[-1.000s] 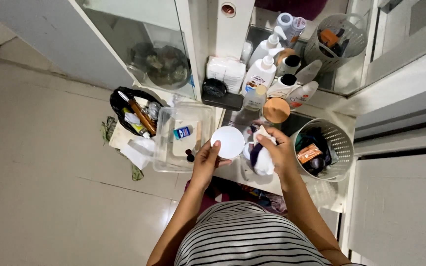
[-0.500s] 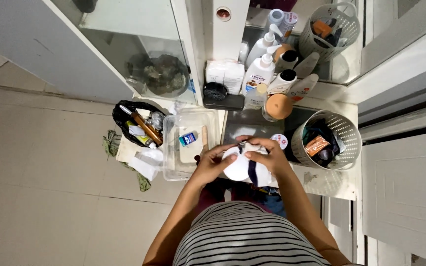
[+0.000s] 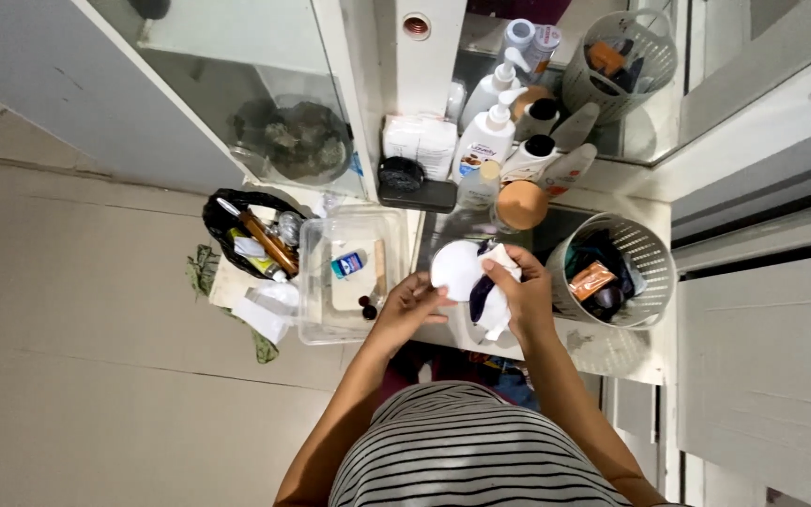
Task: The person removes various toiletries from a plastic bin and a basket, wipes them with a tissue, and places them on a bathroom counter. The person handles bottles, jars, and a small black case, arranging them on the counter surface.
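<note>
1. The round white lid is held up over the counter, in the middle of the scene. Its flat face points up at the camera. It is a circle, so it has no long side.
2. The lid is plain white and smooth. Its right edge is hidden behind the cloth.
3. The left hand grips the lid's near left edge with its fingertips.
4. The right hand is closed around the cloth and presses it on the lid. The cloth is white with a dark stripe, and it hangs down toward the person.
5. Just left of the hands is a clear plastic box with a small blue and white bottle inside.
6. Further left is a black bag full of small things that are hard to make out.
7. Just right of the hands is a white basket holding dark things and an orange packet.
8. On the far side stand white pump bottles and a jar with a tan lid.
</note>
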